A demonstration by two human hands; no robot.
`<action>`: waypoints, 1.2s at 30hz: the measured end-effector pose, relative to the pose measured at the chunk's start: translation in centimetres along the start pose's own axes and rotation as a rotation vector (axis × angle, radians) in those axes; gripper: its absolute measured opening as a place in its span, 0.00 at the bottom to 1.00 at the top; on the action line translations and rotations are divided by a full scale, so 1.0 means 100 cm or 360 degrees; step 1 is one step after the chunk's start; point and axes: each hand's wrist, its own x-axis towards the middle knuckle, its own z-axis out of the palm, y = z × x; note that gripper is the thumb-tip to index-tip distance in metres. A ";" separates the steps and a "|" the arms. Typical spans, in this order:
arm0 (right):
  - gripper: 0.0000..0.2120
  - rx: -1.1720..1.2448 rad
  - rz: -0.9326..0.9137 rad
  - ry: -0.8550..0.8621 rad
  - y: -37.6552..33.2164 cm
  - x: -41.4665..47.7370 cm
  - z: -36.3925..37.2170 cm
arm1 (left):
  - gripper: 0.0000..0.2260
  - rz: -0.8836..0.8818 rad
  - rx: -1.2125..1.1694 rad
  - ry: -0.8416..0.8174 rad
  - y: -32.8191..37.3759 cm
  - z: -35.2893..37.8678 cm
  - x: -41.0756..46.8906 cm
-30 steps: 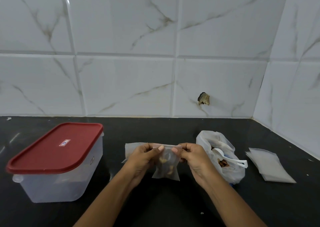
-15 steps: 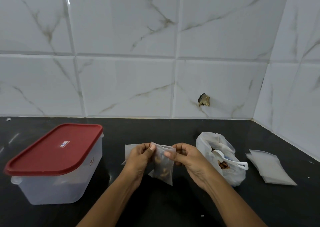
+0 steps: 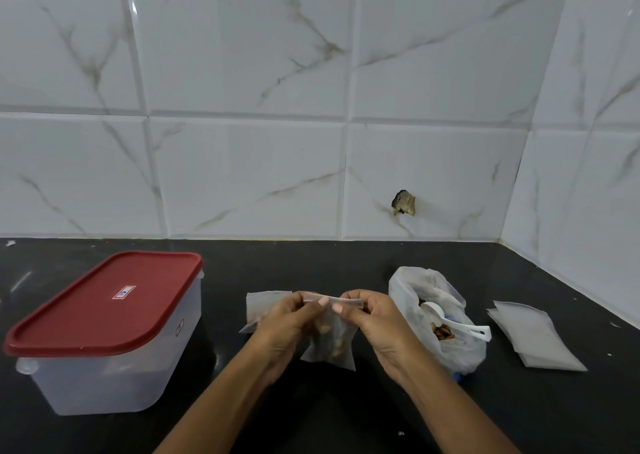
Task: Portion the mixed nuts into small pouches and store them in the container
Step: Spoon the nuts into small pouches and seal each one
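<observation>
A small clear pouch (image 3: 334, 344) with nuts inside hangs above the black counter, centre front. My left hand (image 3: 287, 325) and my right hand (image 3: 372, 322) both pinch its top strip, thumbs close together at the seal. Behind my left hand lies another small pouch (image 3: 265, 303), partly hidden. To the right sits a white plastic bag of mixed nuts (image 3: 434, 315) with a white scoop (image 3: 457, 323) resting in it. The clear container (image 3: 114, 367) with a red lid (image 3: 107, 301) stands at the left, lid on.
A stack of flat empty pouches (image 3: 535, 337) lies on the counter (image 3: 346, 412) at the far right, near the corner of the tiled walls. The tiled wall (image 3: 311, 124) runs along the back of the counter, with a hole in one tile (image 3: 403, 203).
The pouch was held flat, then twisted sideways half a second ago; now it faces me again, with both thumbs pressed along its top strip. The hands stayed in the same spot.
</observation>
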 end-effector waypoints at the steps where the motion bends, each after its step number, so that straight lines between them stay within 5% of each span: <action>1: 0.02 -0.0036 0.0006 0.0002 0.000 0.000 0.001 | 0.05 0.0007 0.0038 0.0010 -0.001 0.000 0.000; 9: 0.09 -0.0336 -0.0110 -0.0023 -0.002 0.000 0.002 | 0.04 0.0051 0.0257 0.0068 -0.004 0.003 0.002; 17: 0.03 -0.0097 -0.0037 -0.0065 0.000 0.003 -0.004 | 0.04 0.0016 0.0013 0.0196 -0.005 -0.004 0.003; 24: 0.08 0.0027 0.0090 0.0099 0.002 0.006 0.006 | 0.08 -0.0229 -0.0082 0.0124 0.009 -0.012 -0.002; 33: 0.10 0.0333 0.0227 0.0018 0.006 0.025 0.042 | 0.06 -0.0086 0.0499 0.0821 0.016 -0.056 0.002; 36: 0.10 0.0254 0.0262 0.0050 0.010 0.033 0.052 | 0.06 -0.0155 0.0423 0.0901 0.011 -0.065 0.007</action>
